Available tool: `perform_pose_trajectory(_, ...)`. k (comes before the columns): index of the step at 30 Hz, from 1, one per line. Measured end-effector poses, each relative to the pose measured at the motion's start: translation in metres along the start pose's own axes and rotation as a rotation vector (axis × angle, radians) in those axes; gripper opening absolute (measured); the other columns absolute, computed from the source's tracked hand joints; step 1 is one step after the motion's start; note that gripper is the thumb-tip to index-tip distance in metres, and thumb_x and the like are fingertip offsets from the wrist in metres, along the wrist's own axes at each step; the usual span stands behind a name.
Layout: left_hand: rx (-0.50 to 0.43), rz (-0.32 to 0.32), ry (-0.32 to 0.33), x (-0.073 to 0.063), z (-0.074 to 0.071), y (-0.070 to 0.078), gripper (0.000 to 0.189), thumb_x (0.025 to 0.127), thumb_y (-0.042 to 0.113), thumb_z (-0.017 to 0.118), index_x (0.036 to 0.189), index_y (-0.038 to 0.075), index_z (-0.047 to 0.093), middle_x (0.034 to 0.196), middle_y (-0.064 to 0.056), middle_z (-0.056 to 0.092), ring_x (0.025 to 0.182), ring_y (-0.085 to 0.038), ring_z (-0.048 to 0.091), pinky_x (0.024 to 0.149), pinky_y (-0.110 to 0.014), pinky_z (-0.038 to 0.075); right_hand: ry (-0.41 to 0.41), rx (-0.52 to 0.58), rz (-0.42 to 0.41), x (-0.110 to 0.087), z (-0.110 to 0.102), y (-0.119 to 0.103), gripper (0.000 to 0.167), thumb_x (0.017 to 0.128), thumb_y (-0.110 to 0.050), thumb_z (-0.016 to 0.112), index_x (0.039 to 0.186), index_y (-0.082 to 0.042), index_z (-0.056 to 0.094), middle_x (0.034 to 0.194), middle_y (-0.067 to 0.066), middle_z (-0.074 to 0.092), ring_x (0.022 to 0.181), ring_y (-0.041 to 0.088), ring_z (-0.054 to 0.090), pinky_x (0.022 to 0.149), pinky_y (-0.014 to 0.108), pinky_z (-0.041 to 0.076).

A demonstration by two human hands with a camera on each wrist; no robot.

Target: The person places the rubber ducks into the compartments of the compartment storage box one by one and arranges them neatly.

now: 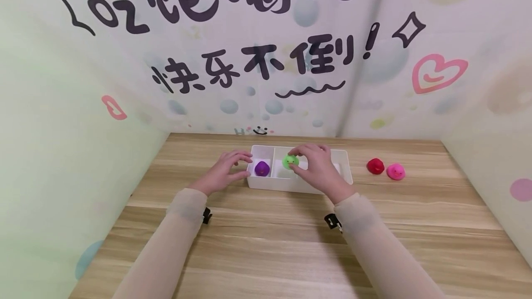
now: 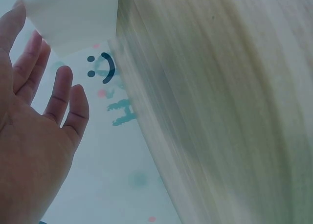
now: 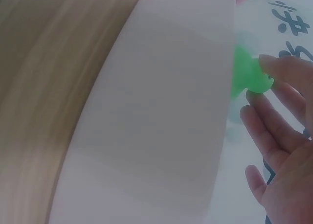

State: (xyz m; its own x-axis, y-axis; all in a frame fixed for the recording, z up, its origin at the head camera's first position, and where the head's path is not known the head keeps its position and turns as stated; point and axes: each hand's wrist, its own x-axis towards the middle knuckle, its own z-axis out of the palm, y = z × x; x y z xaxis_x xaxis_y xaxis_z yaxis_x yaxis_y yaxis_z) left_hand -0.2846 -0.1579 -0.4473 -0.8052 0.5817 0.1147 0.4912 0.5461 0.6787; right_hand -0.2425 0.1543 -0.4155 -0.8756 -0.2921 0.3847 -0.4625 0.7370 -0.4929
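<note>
Between thumb and fingers, my right hand [image 1: 319,167] pinches a small green toy duck [image 1: 290,160] over the wide compartment of a white divided box [image 1: 287,184]. The same duck [image 3: 249,73] shows above the box's wall in the right wrist view. A purple toy duck [image 1: 262,169] sits in the small left compartment. At the box's left end is my left hand [image 1: 222,170], its fingers spread and loosely bent; the fingertips are at the rim, and whether they touch it I cannot tell. The right hand partly covers the box's right part.
A red toy duck [image 1: 376,166] and a pink toy duck [image 1: 395,171] lie side by side on the wooden table [image 1: 266,243], right of the box. Behind the table stands a printed wall [image 1: 208,114] with black lettering.
</note>
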Motion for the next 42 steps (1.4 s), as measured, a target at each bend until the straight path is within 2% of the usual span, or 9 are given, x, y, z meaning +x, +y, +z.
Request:
perform_pose_trajectory(8,-0.011,-0.008,-0.003,0.000,0.000,0.000,0.041,0.098,0.022,0.072,0.132,0.003,0.062,0.154,-0.007,0.049,0.127,-0.045,0.047,0.107,-0.060,0.045,-0.043,-0.012,0.010,0.005,0.007,0.000,0.028,0.090,-0.022,0.082,0.115,-0.013,0.073,0.115,0.004,0.074,0.113,0.025,0.065,0.114,0.059,0.026)
perform_pose_trajectory(19,-0.010,0.002,-0.001,-0.001,0.000,0.003,0.042,0.096,0.020,0.073,0.132,0.002,0.061,0.155,-0.008,0.049,0.126,-0.045,0.048,0.106,-0.061,0.044,-0.091,-0.065,-0.032,0.009,0.017,0.002,0.027,0.088,-0.018,0.083,0.112,-0.013,0.073,0.112,0.002,0.075,0.109,0.023,0.066,0.113,0.057,0.028)
perform_pose_trajectory(26,-0.009,-0.008,-0.003,0.000,0.000,0.001,0.042,0.096,0.022,0.073,0.132,0.003,0.062,0.155,-0.006,0.050,0.126,-0.044,0.048,0.107,-0.059,0.044,-0.140,-0.115,-0.008,0.015,0.022,0.005,0.026,0.088,-0.021,0.083,0.111,-0.015,0.074,0.110,0.000,0.076,0.109,0.021,0.067,0.115,0.056,0.027)
perform_pose_trajectory(34,0.009,-0.019,0.001,-0.001,0.001,0.000,0.041,0.096,0.023,0.074,0.132,0.005,0.063,0.154,-0.004,0.051,0.125,-0.038,0.050,0.105,-0.054,0.046,-0.194,-0.153,0.008,0.020,0.026,0.004,0.024,0.086,-0.022,0.085,0.107,-0.016,0.074,0.104,-0.003,0.077,0.104,0.020,0.068,0.117,0.061,0.024)
perform_pose_trajectory(42,0.004,-0.004,0.009,0.000,0.001,-0.002,0.040,0.096,0.023,0.074,0.131,0.007,0.063,0.154,-0.005,0.051,0.130,-0.042,0.048,0.107,-0.056,0.045,-0.245,-0.140,0.040,0.024,0.029,0.002,0.021,0.085,-0.020,0.086,0.104,-0.016,0.075,0.100,-0.002,0.078,0.101,0.021,0.071,0.118,0.062,0.020)
